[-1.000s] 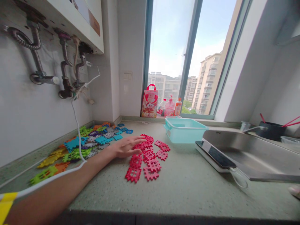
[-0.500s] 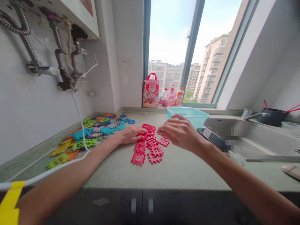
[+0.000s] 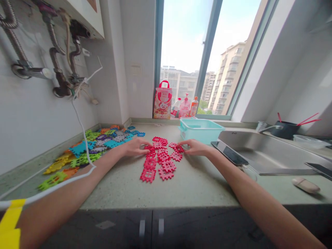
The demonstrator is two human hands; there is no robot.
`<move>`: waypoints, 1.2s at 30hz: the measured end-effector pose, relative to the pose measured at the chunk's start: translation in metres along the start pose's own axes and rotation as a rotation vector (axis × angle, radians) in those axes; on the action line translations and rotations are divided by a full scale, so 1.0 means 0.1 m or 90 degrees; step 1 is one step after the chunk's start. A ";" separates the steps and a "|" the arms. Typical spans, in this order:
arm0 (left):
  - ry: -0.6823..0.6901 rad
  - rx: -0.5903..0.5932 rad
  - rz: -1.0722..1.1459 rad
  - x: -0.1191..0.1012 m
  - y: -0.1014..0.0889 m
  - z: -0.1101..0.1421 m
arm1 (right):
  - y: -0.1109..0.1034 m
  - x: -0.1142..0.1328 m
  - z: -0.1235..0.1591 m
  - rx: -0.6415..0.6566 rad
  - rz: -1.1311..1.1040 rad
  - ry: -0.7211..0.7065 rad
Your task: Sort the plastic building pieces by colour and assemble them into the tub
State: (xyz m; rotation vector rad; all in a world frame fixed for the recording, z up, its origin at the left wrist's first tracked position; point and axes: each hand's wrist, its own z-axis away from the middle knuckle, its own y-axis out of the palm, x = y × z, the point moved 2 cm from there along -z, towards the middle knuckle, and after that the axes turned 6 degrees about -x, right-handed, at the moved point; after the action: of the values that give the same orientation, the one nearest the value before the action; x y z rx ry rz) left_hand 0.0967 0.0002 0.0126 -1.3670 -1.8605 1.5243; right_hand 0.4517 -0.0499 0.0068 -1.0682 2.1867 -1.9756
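Note:
Red plastic interlocking tiles with window-like cutouts lie in rough columns on the counter; one red tile point(image 3: 148, 175) is at the near left end and another red tile point(image 3: 166, 174) beside it. My left hand point(image 3: 135, 147) rests at the far left of this group, thumb and fingers around the edge of a red tile point(image 3: 149, 148). On the opposite side, my right hand point(image 3: 195, 147) has its thumb and forefinger on a small red tile point(image 3: 179, 149) at the right edge. The fingers partly cover both tiles.
A pile of mixed-colour tiles point(image 3: 83, 148) lies left, crossed by a white cable point(image 3: 86, 145). Behind my right hand stands a turquoise basin point(image 3: 202, 131). A phone point(image 3: 229, 153) lies by the sink point(image 3: 272, 152). A light-coloured case point(image 3: 306, 185) sits at right.
My right hand has come down from above the counter onto a red tile at the right. My left hand stays by the red tiles. The view has shifted slightly right.

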 end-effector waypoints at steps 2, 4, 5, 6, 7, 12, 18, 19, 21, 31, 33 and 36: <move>-0.015 -0.013 0.019 0.03 0.02 0.00 | 0.00 0.00 -0.03 -0.001 -0.004 -0.001; -0.033 -0.021 0.024 0.06 0.04 0.01 | -0.01 0.00 -0.03 -0.005 -0.008 -0.006; -0.044 -0.024 0.025 0.07 0.05 0.01 | -0.03 0.00 -0.02 -0.015 -0.004 -0.009; -0.056 -0.027 0.029 0.08 0.05 0.01 | -0.05 0.01 -0.01 -0.033 0.005 -0.012; -0.069 -0.030 0.035 0.08 0.05 0.01 | -0.07 0.02 0.00 -0.059 0.015 -0.015; -0.096 -0.052 0.074 0.09 0.00 0.03 | -0.11 0.28 0.07 -0.072 -0.009 -0.013; -0.056 -0.031 0.055 0.04 0.01 0.03 | 0.02 0.59 0.11 0.063 -0.013 -0.014; -0.055 -0.030 0.050 0.03 0.02 0.03 | 0.04 0.61 0.12 0.064 -0.009 -0.014; -0.062 -0.033 0.040 0.03 0.02 0.02 | 0.05 0.62 0.11 0.061 0.003 -0.012; -0.168 -0.043 0.007 0.12 -0.03 0.04 | 0.07 0.54 0.08 0.007 0.116 0.022; -0.179 -0.038 0.003 0.12 -0.06 0.05 | 0.08 0.53 0.08 0.003 0.131 0.019; -0.173 -0.029 0.027 0.05 -0.15 0.05 | 0.09 0.53 0.08 -0.006 0.140 0.001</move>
State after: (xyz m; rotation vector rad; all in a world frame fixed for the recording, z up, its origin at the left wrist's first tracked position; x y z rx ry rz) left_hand 0.0842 0.0024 0.0226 -1.2799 -2.0471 1.7746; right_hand 0.4106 -0.0826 0.0197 -0.7864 2.2066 -1.8737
